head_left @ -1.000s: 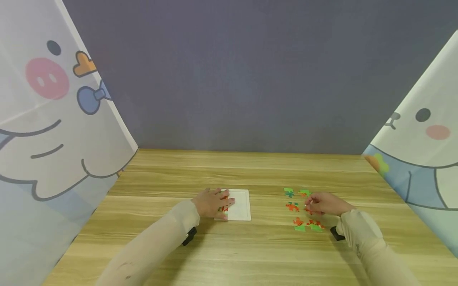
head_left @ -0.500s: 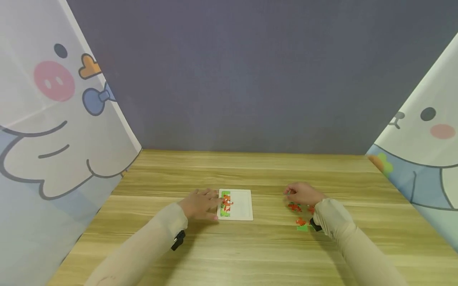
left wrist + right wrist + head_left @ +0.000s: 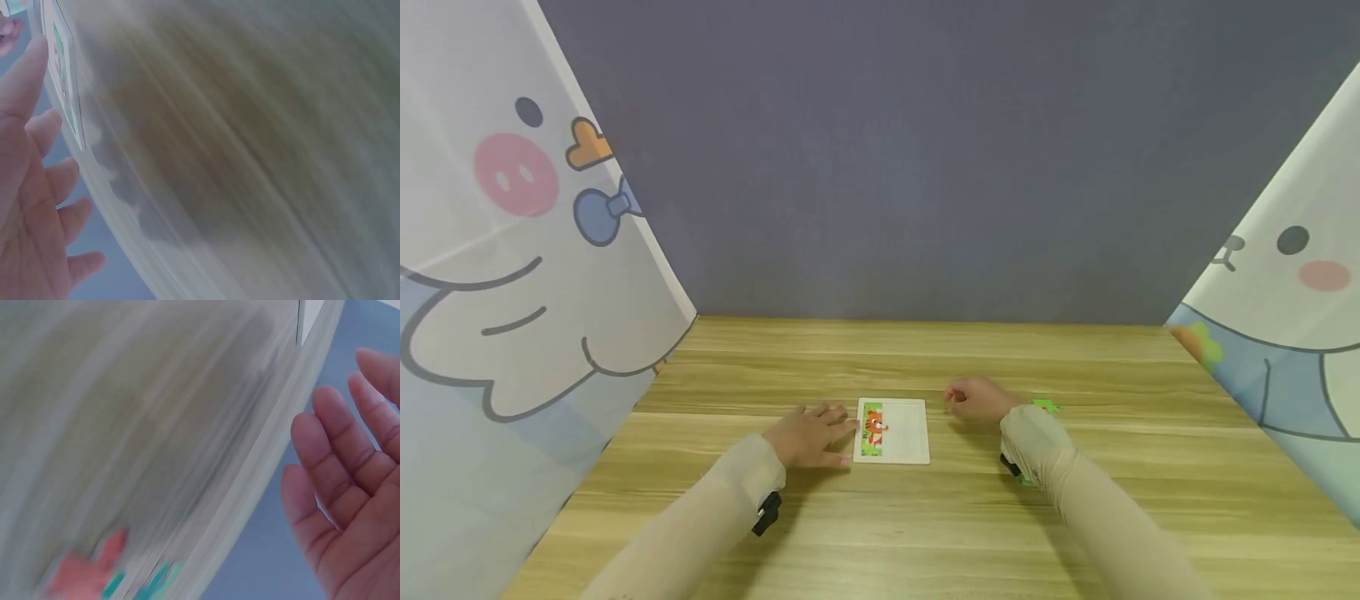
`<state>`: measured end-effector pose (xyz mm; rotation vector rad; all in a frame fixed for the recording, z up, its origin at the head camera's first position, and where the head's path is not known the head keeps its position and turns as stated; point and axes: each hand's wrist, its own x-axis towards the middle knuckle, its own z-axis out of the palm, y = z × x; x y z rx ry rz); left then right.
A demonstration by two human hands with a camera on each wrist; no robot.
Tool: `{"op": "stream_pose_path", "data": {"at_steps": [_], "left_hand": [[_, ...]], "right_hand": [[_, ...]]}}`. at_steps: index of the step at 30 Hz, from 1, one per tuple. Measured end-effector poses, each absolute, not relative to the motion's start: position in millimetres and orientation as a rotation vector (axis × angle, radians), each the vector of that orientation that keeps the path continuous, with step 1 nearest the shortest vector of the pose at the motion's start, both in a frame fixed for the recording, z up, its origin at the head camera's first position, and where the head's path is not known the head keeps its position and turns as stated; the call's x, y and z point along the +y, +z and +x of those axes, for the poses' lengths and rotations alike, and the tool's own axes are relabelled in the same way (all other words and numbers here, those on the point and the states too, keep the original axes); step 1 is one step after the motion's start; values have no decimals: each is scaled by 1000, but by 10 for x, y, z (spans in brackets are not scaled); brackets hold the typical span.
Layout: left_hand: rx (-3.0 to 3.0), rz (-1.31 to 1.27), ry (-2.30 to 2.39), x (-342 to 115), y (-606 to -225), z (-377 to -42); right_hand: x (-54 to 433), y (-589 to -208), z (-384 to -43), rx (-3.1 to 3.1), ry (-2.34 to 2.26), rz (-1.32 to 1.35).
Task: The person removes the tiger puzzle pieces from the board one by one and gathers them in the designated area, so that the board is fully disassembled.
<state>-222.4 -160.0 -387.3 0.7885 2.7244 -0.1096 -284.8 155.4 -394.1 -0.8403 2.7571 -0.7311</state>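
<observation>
A white square puzzle tray (image 3: 906,433) lies flat on the table. Down its left side runs a strip of joined puzzle pieces (image 3: 872,429) picturing an orange animal on green. My left hand (image 3: 811,435) is spread just left of the tray, its fingertips close to the tray's edge. To the tray's right, my right hand (image 3: 977,400) hangs with loosely bent fingers. In the right wrist view its fingers (image 3: 340,444) show no piece between them. Loose puzzle pieces (image 3: 1045,406) lie behind and under the right forearm, mostly hidden; red and teal ones (image 3: 81,575) show blurred.
The wood-grain table (image 3: 865,533) reaches back to a dark grey wall panel (image 3: 880,167). White panels with cartoon animals (image 3: 617,333) stand on both sides. Each wrist carries a small black camera, such as the left wrist camera (image 3: 767,513).
My right hand has moved left from the loose pieces toward the tray. My left hand has drawn back leftward off the tray, uncovering the joined strip.
</observation>
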Motion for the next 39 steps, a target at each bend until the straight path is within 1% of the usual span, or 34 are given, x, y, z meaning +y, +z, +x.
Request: {"op": "stream_pose_path", "data": {"at_steps": [3,10,19,32,39], "left_hand": [[2708,782,-93,-1585,-3879,-2204],[2687,793,-93,-1519,-3911,-2159],[2659,844,-158,-1363,-3921,-2139],[2648,821,-195,-1300,-3952,-2094],[2655,837,-206,-1289,-3927,-2087]], "right_hand": [[1424,-3960,-2867,2766,-684,-877],[1113,-3905,-2850,2694,-621,-797],[782,-3914,-2825,2698,-483,-806],[529,-4038,-2857,2712,-405,-853],[473,-4035,-2839,2766,-387,-771]]}}
